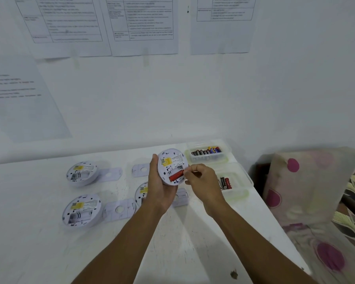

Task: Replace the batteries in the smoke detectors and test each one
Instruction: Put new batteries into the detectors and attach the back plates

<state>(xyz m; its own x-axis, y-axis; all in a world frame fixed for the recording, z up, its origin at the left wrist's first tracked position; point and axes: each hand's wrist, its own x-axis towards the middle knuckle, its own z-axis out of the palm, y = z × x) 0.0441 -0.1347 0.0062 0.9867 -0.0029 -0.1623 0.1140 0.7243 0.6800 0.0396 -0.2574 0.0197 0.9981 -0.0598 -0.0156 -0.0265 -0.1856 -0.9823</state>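
My left hand [159, 188] grips a round white smoke detector [172, 160] above the table, its back with a yellow label facing me. A red battery [175, 175] lies in its open compartment. My right hand [203, 179] pinches the battery's right end with curled fingers. Two more detectors [81, 173] [81, 210] lie back-up on the left with bare compartments. A third detector [141, 191] is partly hidden behind my left wrist.
Several flat mounting plates [111, 174] [119, 210] [139, 170] lie between the detectors on the white table [49, 253]. A clear box [207, 153] of batteries stands at the back right; a second box [237, 181] with a few batteries sits nearer. Cushions [307, 191] border the table's right edge.
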